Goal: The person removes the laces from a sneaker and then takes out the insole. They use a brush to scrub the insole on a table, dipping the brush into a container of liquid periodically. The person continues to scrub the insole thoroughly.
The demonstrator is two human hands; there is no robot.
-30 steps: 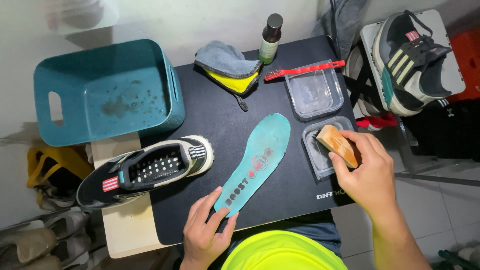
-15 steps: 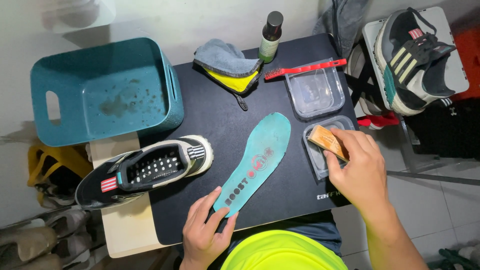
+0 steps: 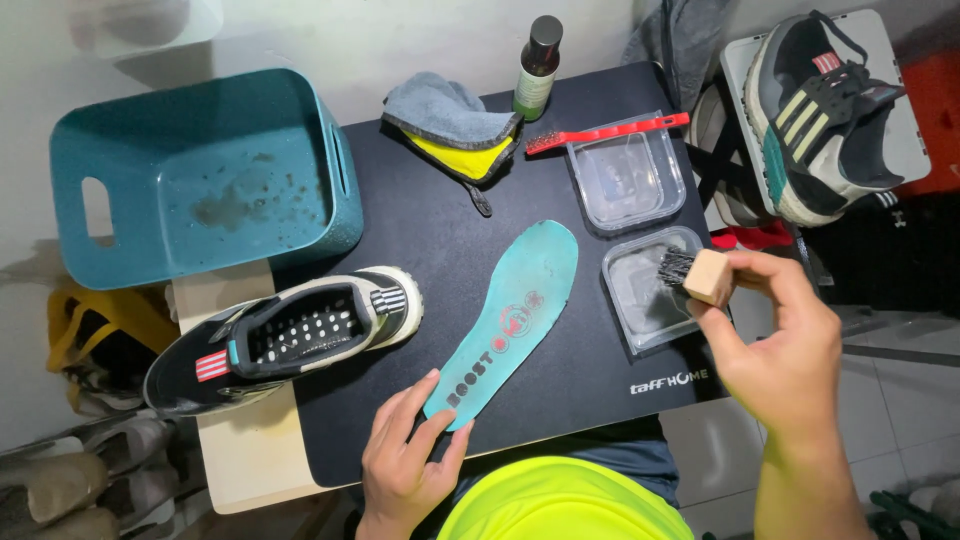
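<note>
Second shoe [image 3: 820, 110] partly behind laces

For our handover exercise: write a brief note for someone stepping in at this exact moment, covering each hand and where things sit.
Left hand: fingers pinning the heel end of the teal insole flat on the black mat.
Right hand: gripping a wooden-block brush, bristles over the nearer clear tray.
Done: insole is out of the black sneaker, which lies beside it.
Left: the insole shows no brush contact yet.

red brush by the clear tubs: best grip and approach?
Grip the red brush at the mid-handle, from above, fingers across its width. It lies flat on the black mat; the handle's far end rests on the clear tub, bristles at the left end.
</note>
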